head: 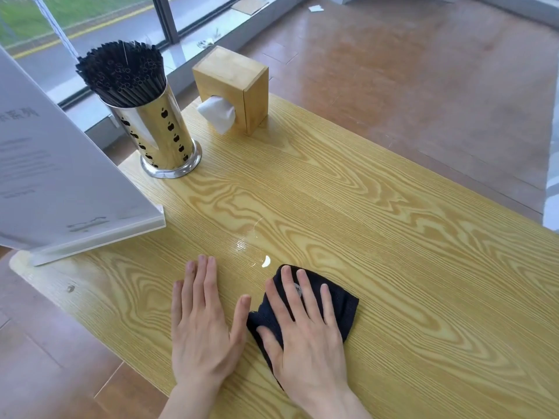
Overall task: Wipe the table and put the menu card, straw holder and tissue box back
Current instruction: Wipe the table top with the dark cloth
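Observation:
My right hand [305, 337] lies flat, fingers spread, pressing a dark blue cloth [344, 306] onto the wooden table [393, 237]. My left hand [202, 322] rests flat on the bare wood beside it, holding nothing. A small wet patch [257, 252] shines just beyond the cloth. The white acrylic menu card [60, 182] stands tilted at the table's left edge. Behind it is the shiny metal straw holder [163, 137], full of black straws. At the far corner stands the wooden tissue box [236, 86] with a white tissue sticking out.
The table's left edge runs close to a window sill and glass [90, 25]. Brown floor [423, 71] lies beyond the far and right edges of the table.

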Tool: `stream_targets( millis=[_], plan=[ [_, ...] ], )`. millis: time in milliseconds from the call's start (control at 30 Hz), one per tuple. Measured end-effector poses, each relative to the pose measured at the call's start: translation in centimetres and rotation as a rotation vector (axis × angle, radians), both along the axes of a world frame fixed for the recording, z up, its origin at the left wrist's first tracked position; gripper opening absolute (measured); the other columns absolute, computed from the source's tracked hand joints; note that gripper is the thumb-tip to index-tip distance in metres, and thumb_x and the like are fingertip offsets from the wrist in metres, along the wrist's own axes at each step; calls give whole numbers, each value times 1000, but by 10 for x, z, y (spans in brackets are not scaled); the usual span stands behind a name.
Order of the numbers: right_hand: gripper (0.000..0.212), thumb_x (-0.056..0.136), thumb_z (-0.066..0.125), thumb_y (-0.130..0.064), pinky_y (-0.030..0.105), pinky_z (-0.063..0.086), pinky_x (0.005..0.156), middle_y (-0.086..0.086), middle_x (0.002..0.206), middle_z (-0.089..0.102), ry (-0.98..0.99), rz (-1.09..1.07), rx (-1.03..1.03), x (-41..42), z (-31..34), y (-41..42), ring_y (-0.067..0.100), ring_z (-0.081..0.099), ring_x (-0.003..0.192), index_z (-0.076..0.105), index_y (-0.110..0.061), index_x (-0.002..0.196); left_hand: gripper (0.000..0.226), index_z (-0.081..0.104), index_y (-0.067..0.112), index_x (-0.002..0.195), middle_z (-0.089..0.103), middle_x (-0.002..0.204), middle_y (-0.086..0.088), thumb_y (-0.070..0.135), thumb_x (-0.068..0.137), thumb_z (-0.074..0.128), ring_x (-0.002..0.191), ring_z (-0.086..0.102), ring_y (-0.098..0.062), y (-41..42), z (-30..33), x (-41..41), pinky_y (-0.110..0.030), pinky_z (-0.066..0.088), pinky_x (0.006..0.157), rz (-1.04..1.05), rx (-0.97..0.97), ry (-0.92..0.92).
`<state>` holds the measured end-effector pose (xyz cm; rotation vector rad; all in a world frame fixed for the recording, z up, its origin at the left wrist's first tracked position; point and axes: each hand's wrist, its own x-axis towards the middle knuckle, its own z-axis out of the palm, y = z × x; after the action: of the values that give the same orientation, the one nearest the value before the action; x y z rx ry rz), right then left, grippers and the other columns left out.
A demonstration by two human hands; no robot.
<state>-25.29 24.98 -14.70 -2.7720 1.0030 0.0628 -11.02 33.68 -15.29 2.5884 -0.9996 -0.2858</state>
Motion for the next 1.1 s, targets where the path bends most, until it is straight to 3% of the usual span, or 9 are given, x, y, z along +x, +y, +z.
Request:
stream_targets(
  millis=[300,633,967,1100],
  plan=[
    [69,104,23,-59,57,16,125,3,173,3,40,-183,-19,21,5,-22,24,-2,160,14,-23,163,83,8,17,162,6,171,3,68,98,14,157,-9,-10,1,1,0,-44,5,128,1,23,1],
    [76,98,40,-63,61,30,119,4,172,15,25,-122,-32,-32,-4,12,26,14,158,25,-23,161,83,6,17,163,4,171,3,68,98,15,157,-11,-10,0,2,-1,-44,5,128,-4,38,-6],
    [69,105,23,-59,57,13,126,4,173,5,-54,-158,-26,35,-5,-45,24,-1,160,14,-22,163,85,8,16,162,7,172,1,68,97,19,158,-6,-13,0,1,0,-45,6,127,-11,44,-1],
    [62,106,10,-53,54,10,127,-3,172,14,-179,-190,41,71,-8,-72,19,3,160,23,-27,161,86,9,15,162,8,171,1,69,97,20,158,-2,-14,1,0,1,-45,7,127,-15,24,14]
  ],
)
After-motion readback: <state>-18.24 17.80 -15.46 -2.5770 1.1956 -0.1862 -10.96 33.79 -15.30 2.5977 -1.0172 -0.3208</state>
